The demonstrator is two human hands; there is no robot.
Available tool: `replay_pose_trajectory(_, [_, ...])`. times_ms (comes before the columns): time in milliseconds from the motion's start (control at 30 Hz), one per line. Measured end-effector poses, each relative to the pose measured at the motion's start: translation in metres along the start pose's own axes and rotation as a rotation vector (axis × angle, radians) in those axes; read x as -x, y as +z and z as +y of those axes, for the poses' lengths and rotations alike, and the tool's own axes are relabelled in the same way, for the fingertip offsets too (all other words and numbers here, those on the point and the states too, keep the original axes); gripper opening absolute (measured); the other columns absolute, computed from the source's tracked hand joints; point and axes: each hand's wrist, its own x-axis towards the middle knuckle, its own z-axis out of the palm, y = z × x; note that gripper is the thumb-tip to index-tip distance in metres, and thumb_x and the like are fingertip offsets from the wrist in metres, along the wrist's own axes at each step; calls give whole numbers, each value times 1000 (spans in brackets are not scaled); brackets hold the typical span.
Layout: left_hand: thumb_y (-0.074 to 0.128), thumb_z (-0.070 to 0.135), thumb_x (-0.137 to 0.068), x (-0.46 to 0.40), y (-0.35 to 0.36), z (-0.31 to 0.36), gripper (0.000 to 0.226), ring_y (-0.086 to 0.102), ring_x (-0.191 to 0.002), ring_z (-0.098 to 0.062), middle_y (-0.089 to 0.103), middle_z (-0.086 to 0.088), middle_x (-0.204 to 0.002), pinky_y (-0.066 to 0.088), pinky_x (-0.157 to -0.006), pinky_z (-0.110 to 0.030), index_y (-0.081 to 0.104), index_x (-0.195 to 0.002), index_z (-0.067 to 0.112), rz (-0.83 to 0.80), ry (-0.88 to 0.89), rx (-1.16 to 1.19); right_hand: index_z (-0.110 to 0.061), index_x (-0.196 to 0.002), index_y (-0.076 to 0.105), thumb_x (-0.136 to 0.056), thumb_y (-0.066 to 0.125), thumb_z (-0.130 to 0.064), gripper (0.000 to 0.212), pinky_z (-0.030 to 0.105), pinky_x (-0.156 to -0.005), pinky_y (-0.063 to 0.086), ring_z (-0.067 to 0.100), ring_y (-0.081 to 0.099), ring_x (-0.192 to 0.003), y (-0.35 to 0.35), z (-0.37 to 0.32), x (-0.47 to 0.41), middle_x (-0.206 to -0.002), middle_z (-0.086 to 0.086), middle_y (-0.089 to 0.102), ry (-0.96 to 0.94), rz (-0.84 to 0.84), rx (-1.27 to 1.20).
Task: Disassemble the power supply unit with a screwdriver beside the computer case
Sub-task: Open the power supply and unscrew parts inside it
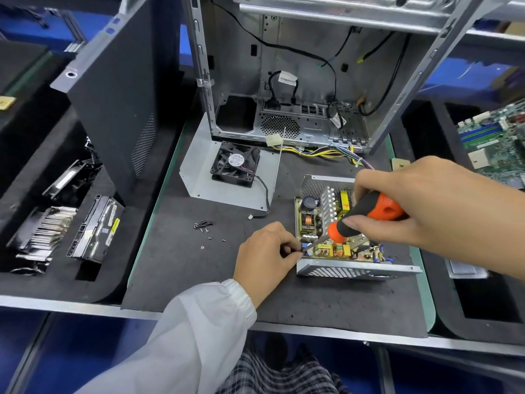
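Orange and black plastic forms the handle of the screwdriver [366, 216], which the right hand [420, 206] grips with fingers and thumb wrapped round it, the thin metal shaft slanting down and left to the near left corner of the opened power supply unit [346, 237]. That unit, a perforated grey metal box with its lid off and its yellow-brown circuit board, copper coils and black capacitor exposed, sits on the dark foam mat [227, 280], in front of the empty silver computer case [298, 81] and well apart from it. The left hand [267, 257], coming out of a white sleeve [199, 331], pinches something small right at the screwdriver tip beside the unit's corner; what it holds is too small to tell. A bundle of yellow and black wires [321, 152] runs from the unit's far side toward the case. Left of the unit lies a black square cooling fan [235, 163] on a bent grey metal cover plate [199, 177], and near it a scatter of small loose screws [204, 227].
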Motion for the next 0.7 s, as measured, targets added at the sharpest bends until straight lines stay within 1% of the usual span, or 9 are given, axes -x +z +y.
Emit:
replay_pose_trajectory(100, [74, 30, -83, 0, 0, 2, 2, 47, -69, -4, 57, 12, -84, 33, -56, -15, 74, -85, 29, 0, 13, -66, -32, -85, 41, -71, 27, -72, 45, 33, -52, 43, 15, 44, -51, -8, -7, -6, -51, -7, 39, 8, -62, 59])
replay_pose_trajectory(200, [73, 31, -84, -1, -1, 2, 3, 46, -69, -4, 55, 14, -82, 28, -54, -12, 74, -86, 29, 2, 25, -89, -29, -87, 40, -72, 21, -70, 48, 38, -59, 51, 10, 35, -49, -12, -14, -12, -54, -6, 37, 20, -84, 95])
replay_pose_trajectory(300, [73, 30, -84, -1, -1, 2, 3, 47, -70, -5, 56, 13, -83, 35, -57, -19, 74, -86, 29, 0, 31, -73, -25, -87, 38, -69, 2, -77, 66, 33, -54, 44, 12, 28, -47, -14, -23, -15, -55, -5, 37, 31, -86, 218])
replay_pose_trajectory(367, [73, 29, -84, 0, -2, 2, 3, 48, -71, -6, 58, 11, -84, 39, -61, -22, 74, -86, 28, 1, 34, -60, -25, -84, 34, -68, -6, -75, 66, 31, -50, 34, 12, 25, -47, -16, -29, -17, -56, -6, 36, 5, -89, 279])
replay_pose_trajectory(433, [73, 30, -84, 0, -3, 3, 3, 48, -71, -6, 58, 11, -84, 36, -60, -20, 74, -87, 28, -3, 36, -58, -27, -88, 30, -75, -2, -69, 54, 33, -53, 35, 15, 31, -51, -17, -31, -19, -64, -7, 40, -61, -108, 299])
replay_pose_trajectory(500, [73, 31, -84, 0, -4, 3, 4, 47, -71, -5, 56, 12, -84, 31, -57, -17, 74, -87, 29, -8, 40, -69, -31, -94, 29, -80, 4, -63, 43, 31, -64, 42, 16, 43, -67, -20, -27, -21, -79, -9, 47, -134, -137, 255])
replay_pose_trajectory(533, [72, 32, -84, -1, -4, 2, 4, 47, -71, -5, 56, 13, -85, 32, -57, -17, 74, -87, 29, -11, 43, -75, -33, -97, 31, -81, 7, -62, 41, 29, -69, 42, 13, 46, -74, -23, -23, -23, -86, -10, 48, -152, -165, 216])
replay_pose_trajectory(633, [73, 32, -84, -3, -5, 2, 3, 48, -71, -4, 56, 13, -84, 36, -61, -22, 73, -85, 29, -17, 64, -65, -39, -109, 38, -85, 21, -59, 35, 22, -72, 34, 4, 40, -80, -26, -12, -23, -97, -15, 37, -211, -268, 123])
replay_pose_trajectory(700, [74, 31, -83, -3, -5, 3, 4, 52, -73, -5, 58, 12, -85, 43, -63, -25, 73, -84, 28, -28, 77, -50, -42, -111, 39, -94, 37, -49, 19, 22, -75, 38, 3, 36, -82, -24, -10, -20, -99, -16, 27, -281, -277, 80])
